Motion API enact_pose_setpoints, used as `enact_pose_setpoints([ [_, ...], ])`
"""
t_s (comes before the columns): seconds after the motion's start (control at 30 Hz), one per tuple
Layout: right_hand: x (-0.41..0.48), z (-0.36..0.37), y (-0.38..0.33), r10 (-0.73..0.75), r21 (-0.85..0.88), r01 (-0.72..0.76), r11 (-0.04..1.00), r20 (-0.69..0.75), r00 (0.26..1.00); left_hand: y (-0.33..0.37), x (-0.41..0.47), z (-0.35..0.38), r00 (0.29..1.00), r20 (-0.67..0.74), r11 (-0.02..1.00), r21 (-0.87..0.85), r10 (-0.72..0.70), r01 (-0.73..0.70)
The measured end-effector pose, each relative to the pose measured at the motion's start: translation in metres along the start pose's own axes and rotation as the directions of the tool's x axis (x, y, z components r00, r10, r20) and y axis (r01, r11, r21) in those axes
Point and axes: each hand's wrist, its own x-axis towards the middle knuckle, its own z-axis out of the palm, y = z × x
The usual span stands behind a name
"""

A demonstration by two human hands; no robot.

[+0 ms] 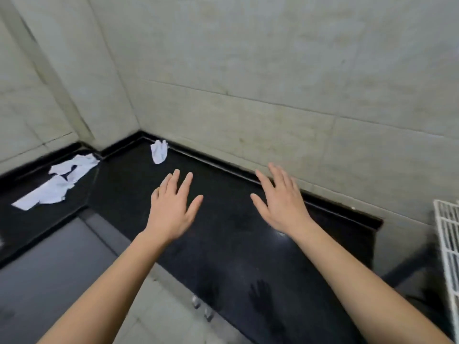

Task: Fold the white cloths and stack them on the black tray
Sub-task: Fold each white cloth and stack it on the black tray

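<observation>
A small crumpled white cloth (159, 151) lies on the black countertop (223, 232) near the back corner by the wall. Two or three more white cloths (58, 182) lie rumpled on the counter's left wing. My left hand (173, 207) hovers flat over the counter, fingers spread, holding nothing, just below and right of the small cloth. My right hand (280, 202) is also flat and spread, holding nothing, close to the counter's raised back edge. No black tray is in view.
Pale tiled walls (273, 70) meet in a corner behind the L-shaped counter. A white wire rack (447, 244) stands at the right edge. Grey floor (49, 269) lies in the counter's inner angle, lower left.
</observation>
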Motion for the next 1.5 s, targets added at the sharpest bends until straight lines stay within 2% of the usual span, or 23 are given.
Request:
enact_pose_setpoints([
  [0.1,0.034,0.036,-0.094,-0.074,0.032,0.073,0.997,0.019,0.997,-0.099,-0.016,-0.019,0.996,-0.009,0.996,0.023,-0.089,0.089],
  [0.2,0.069,0.07,-0.182,-0.18,0.044,0.176,0.983,0.095,0.979,-0.189,-0.035,-0.039,0.981,-0.003,0.98,0.045,-0.193,0.193],
  [0.43,0.119,0.13,-0.334,-0.358,0.119,0.34,0.933,0.197,0.913,-0.338,-0.065,-0.054,0.929,-0.013,0.927,0.061,-0.37,0.37],
  [0.63,0.168,0.188,-0.387,-0.428,0.114,0.413,0.903,0.272,0.862,-0.409,-0.055,-0.021,0.876,0.055,0.878,0.032,-0.479,0.478],
  [0.93,0.296,0.297,-0.457,-0.457,0.202,0.41,0.889,0.387,0.801,-0.542,0.04,0.02,0.795,0.192,0.816,0.204,-0.575,0.541],
  [1.1,0.367,0.326,-0.505,-0.514,0.238,0.456,0.858,0.387,0.765,-0.599,0.094,0.011,0.795,0.154,0.804,0.223,-0.587,0.551],
  [1.37,0.424,0.384,-0.583,-0.592,0.281,0.53,0.8,0.51,0.624,-0.69,0.12,0.03,0.727,0.258,0.77,0.262,-0.637,0.582],
  [1.5,0.44,0.414,-0.617,-0.618,0.414,0.461,0.785,0.586,0.524,-0.74,0.137,0.054,0.736,0.378,0.828,0.251,-0.561,0.502],
])
